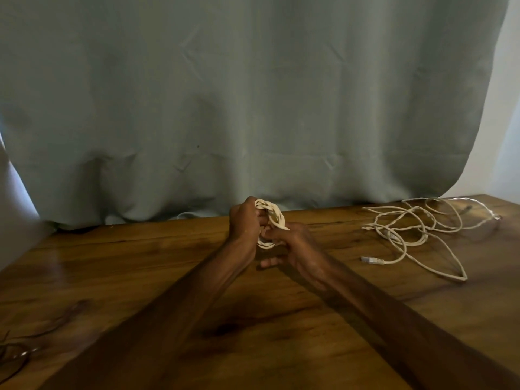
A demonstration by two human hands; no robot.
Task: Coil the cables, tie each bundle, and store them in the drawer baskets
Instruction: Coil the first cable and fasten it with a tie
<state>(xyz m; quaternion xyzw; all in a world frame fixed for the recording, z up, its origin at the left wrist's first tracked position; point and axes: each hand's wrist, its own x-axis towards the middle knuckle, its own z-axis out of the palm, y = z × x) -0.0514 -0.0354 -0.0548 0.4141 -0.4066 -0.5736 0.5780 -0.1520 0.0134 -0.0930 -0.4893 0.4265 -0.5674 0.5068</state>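
Gripping one coiled cable (275, 218): left hand (244, 222) curled round it, right hand (298, 248) pinching its loops.

A grey-green curtain (253, 94) hangs in creased folds behind the dark-grained wooden bench (140, 263), its hem meeting the bench's far edge, with a pale wall (508, 122) showing at its right.

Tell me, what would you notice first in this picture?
Two hands meet mid-table: the left hand and right hand grip a small cream cable coil. On the right, a loose pale cable sprawls over the wooden table, with a big grey-green curtain hanging behind.
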